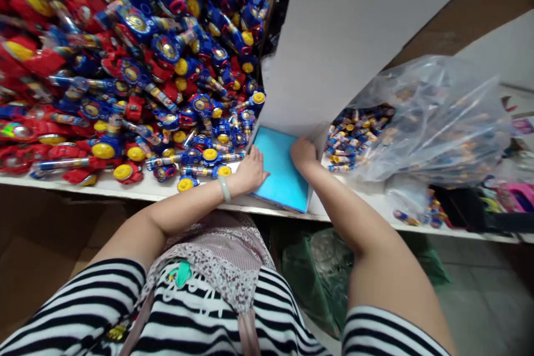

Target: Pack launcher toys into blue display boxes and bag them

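Note:
A flat light-blue pad (280,173) lies on the white table edge (137,190) in front of me. My left hand (250,169) rests on the pad's left side, fingers bent over its edge. At the pad's far right corner sits my right hand (303,153), fingers curled, touching the bottom edge of a large white board (334,39) that leans up and away. I cannot make out whether either hand holds something small.
A big heap of blue, red and yellow plastic toys (137,61) covers the table to the left. On the right, a clear plastic bag (421,117) holds several small tubes. Green bags (317,272) sit under the table. Pink items (517,196) lie far right.

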Demonstrator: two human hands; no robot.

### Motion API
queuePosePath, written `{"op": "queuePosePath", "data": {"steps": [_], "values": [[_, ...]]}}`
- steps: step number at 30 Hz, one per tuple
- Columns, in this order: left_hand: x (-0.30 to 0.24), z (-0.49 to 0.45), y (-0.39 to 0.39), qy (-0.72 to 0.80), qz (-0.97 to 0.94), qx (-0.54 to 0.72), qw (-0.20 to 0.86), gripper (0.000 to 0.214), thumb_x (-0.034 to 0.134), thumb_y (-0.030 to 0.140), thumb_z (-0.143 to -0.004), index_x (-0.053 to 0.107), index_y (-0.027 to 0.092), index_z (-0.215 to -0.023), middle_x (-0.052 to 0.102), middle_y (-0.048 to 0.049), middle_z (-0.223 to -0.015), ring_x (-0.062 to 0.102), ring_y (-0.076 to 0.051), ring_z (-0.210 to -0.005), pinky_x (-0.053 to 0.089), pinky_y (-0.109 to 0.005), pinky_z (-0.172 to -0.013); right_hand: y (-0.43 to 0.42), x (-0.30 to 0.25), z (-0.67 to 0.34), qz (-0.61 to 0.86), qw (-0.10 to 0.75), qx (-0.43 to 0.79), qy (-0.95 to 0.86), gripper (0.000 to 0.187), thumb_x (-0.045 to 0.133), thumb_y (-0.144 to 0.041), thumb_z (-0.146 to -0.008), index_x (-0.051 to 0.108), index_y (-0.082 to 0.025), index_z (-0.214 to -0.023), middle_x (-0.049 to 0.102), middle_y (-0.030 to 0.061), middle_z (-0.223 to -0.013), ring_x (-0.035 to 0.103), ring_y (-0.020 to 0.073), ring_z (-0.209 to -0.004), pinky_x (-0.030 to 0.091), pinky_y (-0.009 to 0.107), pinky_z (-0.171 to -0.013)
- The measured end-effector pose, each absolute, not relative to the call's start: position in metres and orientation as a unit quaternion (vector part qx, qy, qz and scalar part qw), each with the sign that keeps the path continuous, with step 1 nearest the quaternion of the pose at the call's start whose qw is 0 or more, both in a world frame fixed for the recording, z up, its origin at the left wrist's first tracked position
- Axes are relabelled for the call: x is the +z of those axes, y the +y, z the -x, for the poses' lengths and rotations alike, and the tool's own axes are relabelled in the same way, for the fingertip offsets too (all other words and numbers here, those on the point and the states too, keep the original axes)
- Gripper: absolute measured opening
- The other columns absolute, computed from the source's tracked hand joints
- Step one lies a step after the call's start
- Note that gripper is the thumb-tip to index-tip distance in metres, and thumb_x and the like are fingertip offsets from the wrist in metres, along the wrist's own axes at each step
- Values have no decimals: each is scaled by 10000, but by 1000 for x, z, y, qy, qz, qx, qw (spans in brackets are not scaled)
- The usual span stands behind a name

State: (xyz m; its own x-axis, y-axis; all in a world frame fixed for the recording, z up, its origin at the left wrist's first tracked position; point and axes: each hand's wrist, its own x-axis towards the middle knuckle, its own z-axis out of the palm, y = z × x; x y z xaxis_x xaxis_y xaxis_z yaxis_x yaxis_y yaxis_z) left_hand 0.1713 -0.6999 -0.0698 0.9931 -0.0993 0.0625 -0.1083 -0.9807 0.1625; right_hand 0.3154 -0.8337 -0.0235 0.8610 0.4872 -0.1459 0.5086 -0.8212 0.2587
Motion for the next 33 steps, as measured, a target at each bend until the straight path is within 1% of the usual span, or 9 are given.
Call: {"op": "queuePosePath", "data": {"steps": [4,8,11,15,18,22,26,30,33], "values": [[-69,-158,-701,-140,-985,56,81,603,481,372,-995,464,-2,-1467,378,-281,-1560,279,-412,-1513,299,-567,-1202,-833,-21,-292,-949,129,-14,287,523,252,-156,-986,557,23,-1371,597,332,-1326,587,405,-1248,524,518,-919],[-74,-154,-705,-168,-980,13,105,609,438,381,-1013,433,-2,-1485,385,-270,-1560,359,-394,-1479,360,-532,-1169,-833,-38,-268,-930,103,-49,350,556,290,-349,-1037,356,-182,-1563,338,134,-1636,332,362,-1497,412,562,-1118],[-62,-157,-700,-185,-973,-16,136,605,481,379,-999,462,-18,-1455,403,-279,-1548,389,-400,-1456,380,-521,-1159,-832,-46,-266,-933,100,-81,336,559,258,-360,-1043,354,-187,-1566,316,118,-1647,324,346,-1509,400,561,-1144],[-35,-128,-642,-262,-918,48,295,497,474,352,-1016,517,94,-1439,496,-182,-1511,471,-241,-1415,411,-357,-1165,-828,-34,-265,-929,58,-43,362,509,392,-340,-991,568,-109,-1410,498,213,-1513,498,381,-1383,480,552,-1077],[-27,-69,-556,-68,-882,239,401,334,467,319,-1011,643,189,-1262,688,-111,-1234,625,-194,-1187,493,-350,-1052,-812,-26,-242,-884,-112,39,452,416,445,-373,-971,681,-162,-1241,659,193,-1320,625,335,-1224,518,498,-1038],[-39,11,-440,308,-763,432,369,159,579,262,-914,671,169,-1004,690,-70,-950,651,-187,-898,534,-343,-867,-741,-20,-194,-746,-251,-44,615,334,451,-397,-991,709,-253,-1147,753,88,-1117,705,248,-1036,567,416,-917],[-55,43,-388,383,-781,410,274,188,690,179,-782,661,159,-966,666,-75,-990,617,-203,-967,510,-343,-931,-610,-3,-149,-652,-170,-17,739,343,417,-272,-1011,701,-184,-1183,745,102,-1157,671,252,-1060,516,407,-936],[-59,53,-382,433,-712,493,249,223,521,166,-878,627,131,-1071,660,-101,-1011,624,-187,-935,524,-322,-901,-493,12,-116,-615,-19,51,787,412,356,-142,-999,626,-131,-1310,631,156,-1361,514,317,-1309,359,485,-1093],[-62,62,-382,401,-817,372,183,389,511,122,-837,629,127,-1208,652,-155,-1217,578,-267,-1185,436,-456,-1091,-464,9,-105,-614,8,87,785,443,324,-163,-1009,563,-183,-1382,512,158,-1486,433,336,-1367,310,488,-1092]]}}
